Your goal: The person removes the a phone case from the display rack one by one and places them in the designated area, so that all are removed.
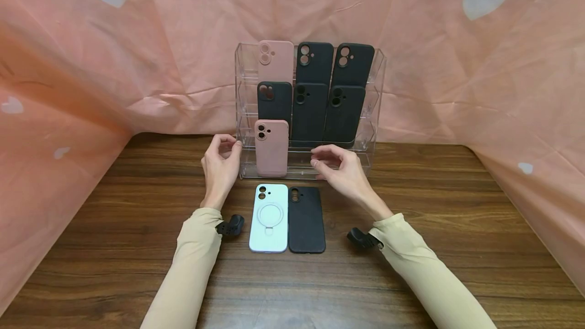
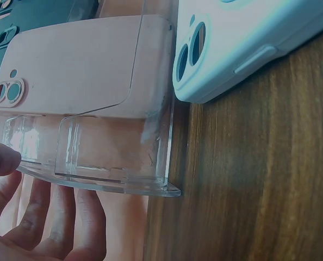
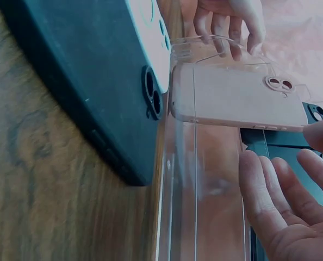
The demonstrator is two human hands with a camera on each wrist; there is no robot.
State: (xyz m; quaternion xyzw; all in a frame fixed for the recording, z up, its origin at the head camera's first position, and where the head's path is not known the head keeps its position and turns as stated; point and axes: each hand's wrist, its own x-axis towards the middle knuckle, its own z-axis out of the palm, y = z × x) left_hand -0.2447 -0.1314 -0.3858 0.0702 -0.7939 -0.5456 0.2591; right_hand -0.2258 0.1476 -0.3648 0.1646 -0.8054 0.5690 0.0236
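Observation:
My left hand [image 1: 220, 164] is at the left side of a clear tiered acrylic display stand [image 1: 303, 172]. Its thumb and curled fingers [image 2: 61, 217] pinch the side panel's edge. A pink phone case [image 1: 271, 154] stands at the left of the lowest tier. To the right of that case, before the front tier, my right hand [image 1: 340, 169] hovers, loosely curved and holding nothing. On the table in front lie a pale blue phone case [image 1: 268, 240] with a ring and a black phone case [image 1: 307, 222], side by side.
Higher tiers hold another pink case [image 1: 276, 65] and several dark cases [image 1: 315, 62]. Pink cloth [image 1: 425, 55] with white hearts hangs behind and at both sides of the wooden table [image 1: 429, 207]. A black wrist device [image 1: 361, 237] sits on each forearm.

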